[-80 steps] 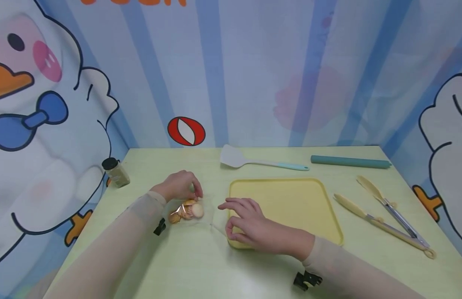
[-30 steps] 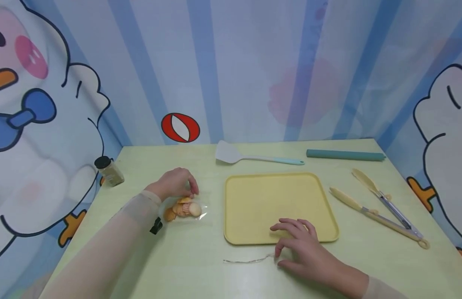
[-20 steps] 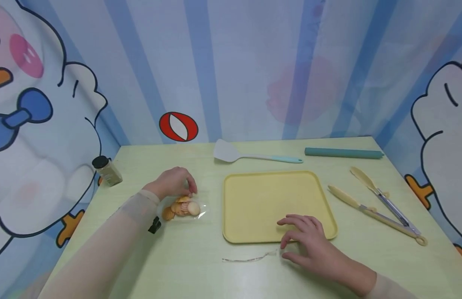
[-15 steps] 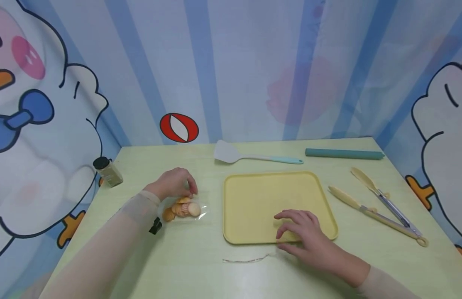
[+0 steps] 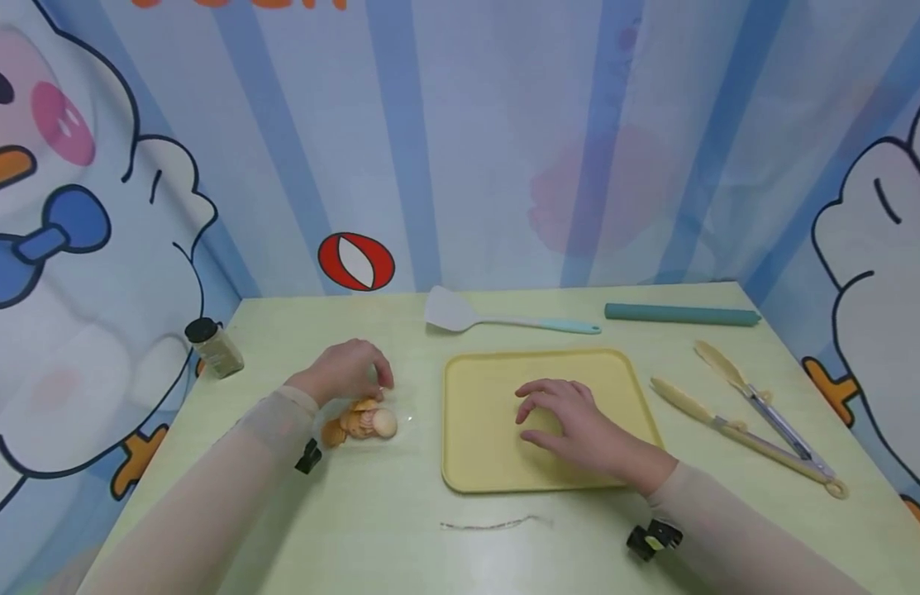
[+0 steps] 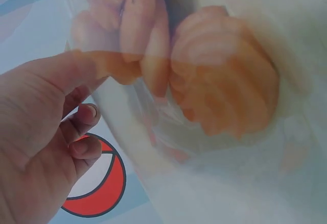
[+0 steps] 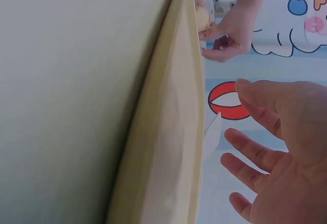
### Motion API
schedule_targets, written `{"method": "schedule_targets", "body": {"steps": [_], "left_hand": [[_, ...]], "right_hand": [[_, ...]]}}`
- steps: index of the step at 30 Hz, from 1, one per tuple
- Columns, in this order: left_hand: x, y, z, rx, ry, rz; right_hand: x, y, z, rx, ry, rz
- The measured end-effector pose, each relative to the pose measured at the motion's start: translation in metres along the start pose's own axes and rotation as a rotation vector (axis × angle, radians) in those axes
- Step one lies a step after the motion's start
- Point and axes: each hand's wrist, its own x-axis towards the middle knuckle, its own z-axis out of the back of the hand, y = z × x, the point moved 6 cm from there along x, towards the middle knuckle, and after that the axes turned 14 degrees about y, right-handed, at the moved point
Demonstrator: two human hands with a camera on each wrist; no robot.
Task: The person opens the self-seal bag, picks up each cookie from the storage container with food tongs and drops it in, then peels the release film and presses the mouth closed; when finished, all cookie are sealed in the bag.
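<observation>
Beside the yellow tray, my left hand (image 5: 348, 370) pinches the edge of a clear plastic bag (image 5: 402, 413) between thumb and fingers. Several golden swirled cookies (image 5: 363, 420) lie inside it, and one ridged cookie (image 6: 225, 76) shows large in the left wrist view. My right hand (image 5: 567, 426) hovers over the yellow tray (image 5: 478, 463), its fingers spread and slightly bent, holding nothing. On the table in front of the tray lies a thin, silvery twist tie (image 5: 493, 525), slightly curved.
Behind the tray is a spatula (image 5: 504, 320) with a pale blue handle, and a teal rod (image 5: 681, 315) lies at the back right. Tongs (image 5: 765, 438) lie spread on the right. A black-lidded jar (image 5: 216, 347) stands at the left edge, beside the printed curtain.
My right hand has drawn the twist tie away from the bag, laid it on the table and let go, then risen over the tray. The left hand keeps its pinch on the bag.
</observation>
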Motion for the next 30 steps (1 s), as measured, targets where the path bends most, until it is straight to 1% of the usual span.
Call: {"method": "schedule_targets", "body": {"steps": [4, 11, 14, 18, 21, 25, 30], "left_hand": [[0.0, 0.004, -0.002, -0.032, 0.003, -0.012], [0.002, 0.01, -0.004, -0.07, 0.017, -0.08], [0.003, 0.01, -0.003, -0.078, 0.018, -0.094], [0.004, 0.011, 0.0, -0.101, 0.01, -0.102], [0.005, 0.013, 0.002, -0.127, 0.003, -0.116], [0.004, 0.018, 0.004, -0.156, 0.0, -0.102], [0.002, 0.026, 0.006, -0.18, -0.028, -0.036]], "right_hand": [[0.018, -0.008, 0.001, 0.008, 0.021, -0.024], [0.042, -0.019, 0.001, 0.009, 0.032, -0.033], [0.05, -0.021, 0.002, 0.004, 0.032, -0.029], [0.061, -0.019, 0.002, -0.009, 0.024, 0.007], [0.07, -0.015, 0.0, 0.011, 0.03, 0.042], [0.082, -0.01, -0.007, 0.053, 0.061, 0.063], [0.096, -0.003, -0.015, 0.079, 0.096, 0.076]]}}
